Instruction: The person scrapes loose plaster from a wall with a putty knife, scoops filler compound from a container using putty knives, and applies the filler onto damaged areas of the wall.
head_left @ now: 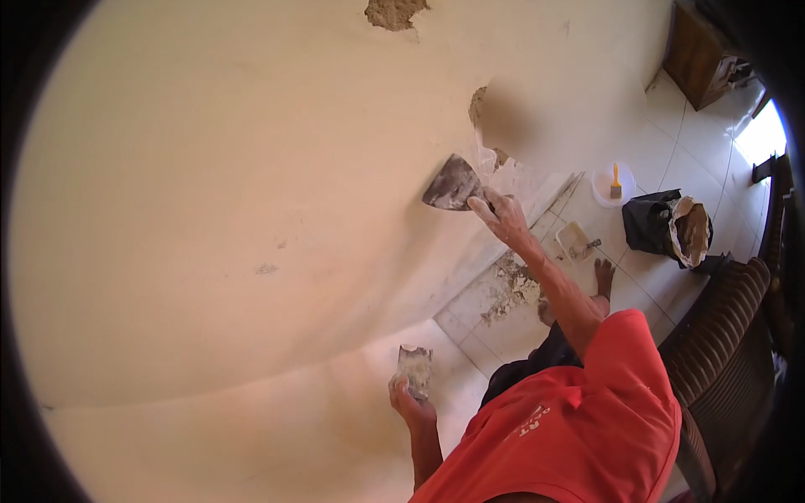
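My right hand (pixel 501 220) is closed on a wide putty knife (pixel 454 183), whose smeared, fan-shaped blade lies against or just off the cream wall (pixel 251 168). Just above and right of the blade, the wall has a broken patch (pixel 501 158) with exposed brown material and whitish filler. Lower down, my left hand (pixel 411 402) grips a small rectangular plate (pixel 415 369) coated with grey-white paste. Its handle, if any, is hidden by my fingers.
Another hole (pixel 394 12) is at the wall's top. On the tiled floor are crumbled debris (pixel 521 289), a shallow tray (pixel 575 241) with a tool, a white tub (pixel 602 186) with a yellow brush (pixel 616 186), and a black bag (pixel 650 222). Dark furniture (pixel 721 335) stands at right.
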The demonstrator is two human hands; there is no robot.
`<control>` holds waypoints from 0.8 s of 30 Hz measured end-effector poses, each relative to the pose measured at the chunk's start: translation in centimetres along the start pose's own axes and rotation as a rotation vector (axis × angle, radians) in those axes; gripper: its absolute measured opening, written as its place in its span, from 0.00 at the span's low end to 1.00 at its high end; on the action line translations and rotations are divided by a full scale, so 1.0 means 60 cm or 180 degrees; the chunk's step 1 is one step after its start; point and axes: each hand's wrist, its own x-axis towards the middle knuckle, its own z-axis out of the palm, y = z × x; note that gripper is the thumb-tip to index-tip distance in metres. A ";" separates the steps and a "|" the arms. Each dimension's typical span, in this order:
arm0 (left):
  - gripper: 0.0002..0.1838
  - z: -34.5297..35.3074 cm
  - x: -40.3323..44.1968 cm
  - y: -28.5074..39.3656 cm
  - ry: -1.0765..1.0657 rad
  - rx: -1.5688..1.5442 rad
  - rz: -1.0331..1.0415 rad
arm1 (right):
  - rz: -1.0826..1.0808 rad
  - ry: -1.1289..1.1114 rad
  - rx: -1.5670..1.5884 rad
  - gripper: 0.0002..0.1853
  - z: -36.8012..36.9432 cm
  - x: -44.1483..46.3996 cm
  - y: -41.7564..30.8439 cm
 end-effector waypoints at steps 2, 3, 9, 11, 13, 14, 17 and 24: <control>0.13 0.005 0.012 -0.006 0.0023 -0.0019 -0.0016 | -0.0118 0.0015 -0.0002 0.21 0.009 0.017 0.014; 0.12 0.002 0.013 -0.006 0.0049 -0.0133 -0.0049 | -0.0209 0.0000 0.0008 0.21 0.012 0.020 0.019; 0.12 -0.021 0.017 0.004 0.0271 -0.0191 -0.0013 | -0.0304 0.0052 0.0052 0.22 0.009 0.053 -0.020; 0.12 -0.015 0.018 0.014 0.0351 -0.0187 0.0013 | -0.0230 -0.0001 0.0074 0.22 0.007 0.026 0.009; 0.12 -0.024 0.016 0.010 0.0324 -0.0313 0.0056 | -0.0133 -0.0082 0.0076 0.23 0.006 0.032 0.002; 0.12 -0.037 0.016 0.004 0.0336 -0.0308 0.0035 | -0.0258 -0.0035 -0.0004 0.22 0.008 0.049 -0.017; 0.13 -0.063 0.027 -0.005 0.0457 -0.0260 0.0053 | -0.0481 0.0067 -0.0160 0.21 0.008 0.051 -0.032; 0.13 -0.079 0.028 -0.002 0.0595 -0.0167 0.0169 | -0.0688 0.0183 -0.0280 0.20 0.006 0.042 -0.017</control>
